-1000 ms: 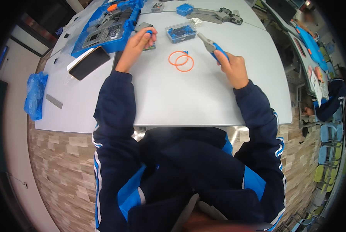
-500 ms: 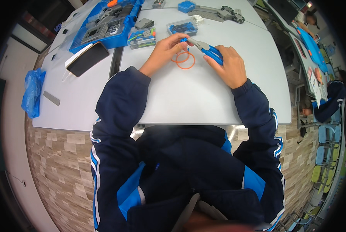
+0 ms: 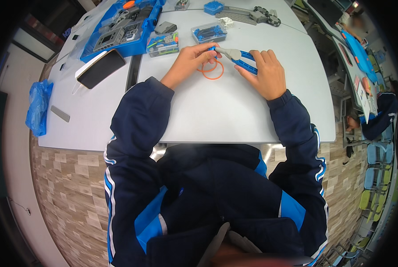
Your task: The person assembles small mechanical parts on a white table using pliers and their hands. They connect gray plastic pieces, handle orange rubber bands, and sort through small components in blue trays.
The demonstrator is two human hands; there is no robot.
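blue pliers [image 3: 240,58] gripped by right hand [image 3: 266,73]; left hand [image 3: 194,60] pinches its tip, above orange rings [image 3: 213,71].

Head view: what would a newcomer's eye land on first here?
Both hands meet over the grey table: the right hand holds a blue-handled plier-like tool, and the left hand pinches at its grey tip. Just below lie orange rings on the tabletop. Farther left, at the table's far corner, sits an open blue parts case with a dark tablet beside it.
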